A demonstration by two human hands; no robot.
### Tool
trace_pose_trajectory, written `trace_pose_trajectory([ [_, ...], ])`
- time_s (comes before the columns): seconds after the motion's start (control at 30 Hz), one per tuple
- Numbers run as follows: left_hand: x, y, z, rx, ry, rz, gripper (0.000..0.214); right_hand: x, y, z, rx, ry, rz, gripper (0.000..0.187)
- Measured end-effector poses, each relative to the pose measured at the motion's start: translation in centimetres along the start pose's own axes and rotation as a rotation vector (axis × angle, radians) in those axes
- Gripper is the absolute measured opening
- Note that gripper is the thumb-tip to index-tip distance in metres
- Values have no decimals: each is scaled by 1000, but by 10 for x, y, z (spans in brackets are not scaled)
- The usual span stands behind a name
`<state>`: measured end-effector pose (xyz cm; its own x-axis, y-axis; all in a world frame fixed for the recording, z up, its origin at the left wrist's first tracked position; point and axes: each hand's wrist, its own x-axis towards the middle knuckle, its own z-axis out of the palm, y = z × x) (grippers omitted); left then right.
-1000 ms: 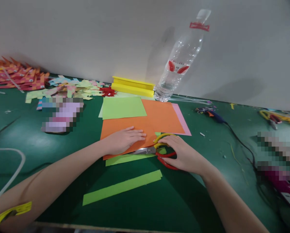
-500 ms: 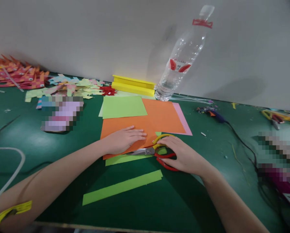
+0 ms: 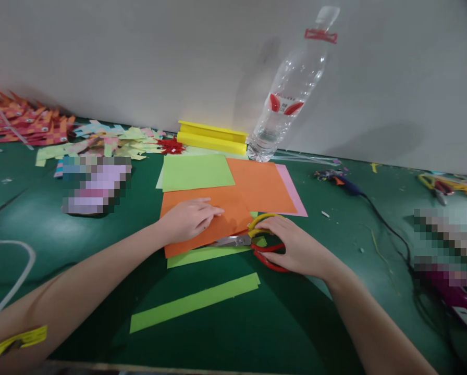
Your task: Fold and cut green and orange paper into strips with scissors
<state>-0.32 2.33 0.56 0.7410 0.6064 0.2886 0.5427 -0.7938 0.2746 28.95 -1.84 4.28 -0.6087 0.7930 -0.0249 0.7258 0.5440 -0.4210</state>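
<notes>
My left hand [image 3: 188, 220] lies on an orange paper sheet [image 3: 237, 200] in the middle of the green table, its fingers partly curled at the sheet's near edge. My right hand [image 3: 292, 247] rests over the handles of a pair of scissors [image 3: 253, 240], one loop yellow and one red, with the metal blades pointing left along the sheet's lower edge. A light green sheet [image 3: 196, 172] lies on the orange one's far left corner, and a pink sheet [image 3: 294, 190] shows under its right side. A green strip [image 3: 206, 255] pokes out beneath the orange sheet.
A longer green strip [image 3: 194, 302] lies nearer me. A clear plastic bottle [image 3: 286, 99] leans on the wall beside yellow folded paper [image 3: 212, 138]. Coloured paper scraps [image 3: 100, 143] and woven paper pieces [image 3: 22, 122] fill the back left. A glue gun [image 3: 341, 179] with black cord lies right.
My left hand has slid slightly left and back on the orange sheet and its fingers have curled in. My right hand stays on the scissors.
</notes>
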Motion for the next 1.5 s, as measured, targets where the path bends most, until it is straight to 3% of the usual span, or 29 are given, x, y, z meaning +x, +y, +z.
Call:
trace_pose_trajectory([
  [0.17,0,2,1,55,-94,-48,37,-2,2,-5,-19,5,25,37],
  [0.4,4,2,2,-83,-223,-4,38,-3,6,-5,-61,14,25,38],
  [1.1,6,2,6,-48,-320,13,51,-2,3,-2,-76,-48,-1,38],
  [1.5,6,2,9,-42,-273,30,48,1,-5,2,-52,-57,-26,36],
])
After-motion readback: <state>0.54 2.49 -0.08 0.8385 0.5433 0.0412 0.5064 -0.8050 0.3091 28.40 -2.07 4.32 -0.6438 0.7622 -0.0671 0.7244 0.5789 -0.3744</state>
